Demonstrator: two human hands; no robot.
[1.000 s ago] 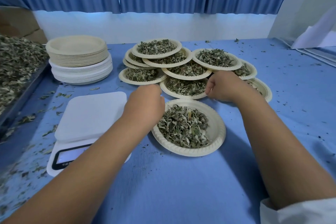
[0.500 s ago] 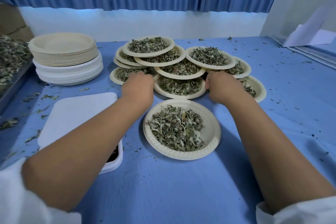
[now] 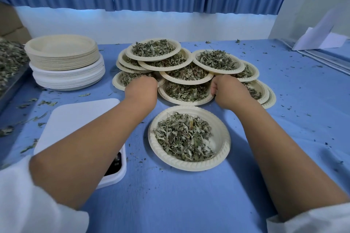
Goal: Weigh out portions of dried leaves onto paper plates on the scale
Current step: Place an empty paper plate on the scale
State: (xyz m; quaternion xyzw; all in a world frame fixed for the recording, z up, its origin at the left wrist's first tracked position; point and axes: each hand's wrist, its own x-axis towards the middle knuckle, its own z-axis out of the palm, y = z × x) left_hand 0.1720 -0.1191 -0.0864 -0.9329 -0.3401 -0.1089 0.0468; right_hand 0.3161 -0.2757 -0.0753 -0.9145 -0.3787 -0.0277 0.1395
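A paper plate (image 3: 224, 138) heaped with dried leaves (image 3: 181, 136) lies on the blue table between my forearms. Behind it is a pile of several filled plates (image 3: 153, 48). My left hand (image 3: 141, 89) and my right hand (image 3: 227, 91) are curled at the left and right rims of the pile's front plate (image 3: 186, 102). The right thumb lies on that rim; the left fingers are hidden behind the hand. The white scale (image 3: 75, 119) sits at the left with nothing on its platform, its display partly under my left forearm.
A tall stack of empty paper plates (image 3: 62, 56) stands at the back left. A tray of loose dried leaves (image 3: 9, 58) lies along the left edge. White papers (image 3: 318, 39) lean at the back right. Leaf crumbs are scattered over the table.
My left hand left the near plate's rim and moved forward to the pile. My right hand shifted slightly onto the front pile plate's rim. The near plate stayed put.
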